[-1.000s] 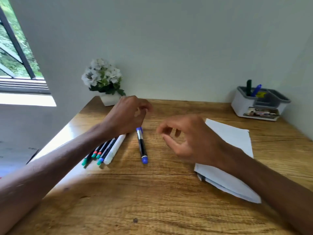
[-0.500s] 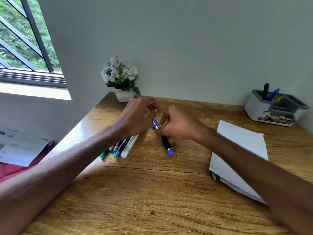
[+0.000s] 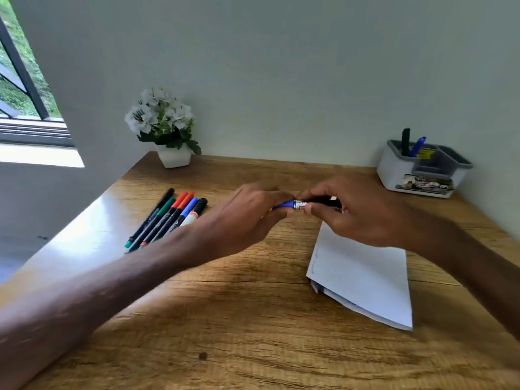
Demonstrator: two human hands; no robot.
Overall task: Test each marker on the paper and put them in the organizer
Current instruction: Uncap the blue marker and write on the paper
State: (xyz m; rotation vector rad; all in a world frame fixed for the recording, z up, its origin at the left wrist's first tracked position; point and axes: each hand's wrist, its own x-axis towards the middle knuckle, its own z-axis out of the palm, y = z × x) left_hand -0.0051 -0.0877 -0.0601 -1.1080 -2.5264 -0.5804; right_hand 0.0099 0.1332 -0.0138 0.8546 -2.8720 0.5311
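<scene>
Head view of a wooden desk [image 3: 253, 319] set against a pale wall. The left hand [image 3: 253, 209] and the right hand [image 3: 357, 212] meet above the middle of the desk and hold one marker [image 3: 300, 205] level between them, off the surface. The left hand's fingers are curled round the marker's blue cap [image 3: 284, 205]. The right hand's thumb and fingers pinch the black barrel, most of which is hidden inside the grip. A short pale band of the barrel shows between the two hands, and whether the cap has parted from the barrel cannot be told. Both forearms reach in from the near edge. The paper [image 3: 363, 274], a folded white sheet, lies flat towards the right side of the desk, just below the right hand, with its far end hidden under that hand. The organizer [image 3: 399, 170], a white box with a grey compartmented insert, stands at the far right corner. A dark pen [image 3: 405, 140] and a blue pen [image 3: 417, 146] stand upright in its left compartment. The loose markers [image 3: 168, 218], with green, red, blue and black caps, lie side by side near the left edge, their near ends hidden by the left forearm. A potted plant [image 3: 173, 157] with white flowers stands at the far left corner. A window [image 3: 25, 88] shows at the upper left.
</scene>
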